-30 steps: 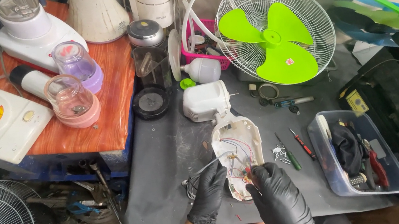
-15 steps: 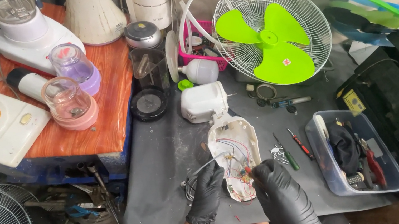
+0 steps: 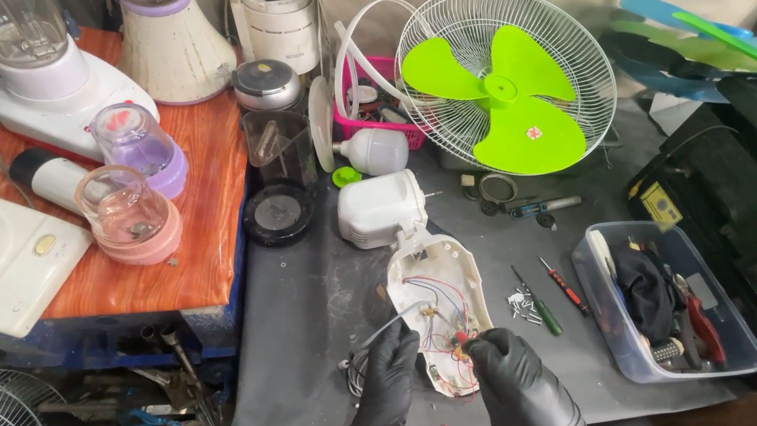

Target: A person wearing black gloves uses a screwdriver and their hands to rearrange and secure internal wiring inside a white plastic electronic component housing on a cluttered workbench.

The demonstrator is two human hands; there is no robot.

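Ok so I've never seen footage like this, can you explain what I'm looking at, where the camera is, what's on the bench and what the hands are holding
This is no machine: a person in black gloves works at a bench, and the single camera sits on their head, looking down.

On the grey bench lies an opened white casing with thin coloured wires inside. The left hand holds a grey cable at the casing's edge. The right hand pinches something small at the wires; I cannot tell what.

Nearby lie two screwdrivers, a clear tub of tools, a white motor housing and a fan with green blades. On the orange table to the left stand blender bases and jars.
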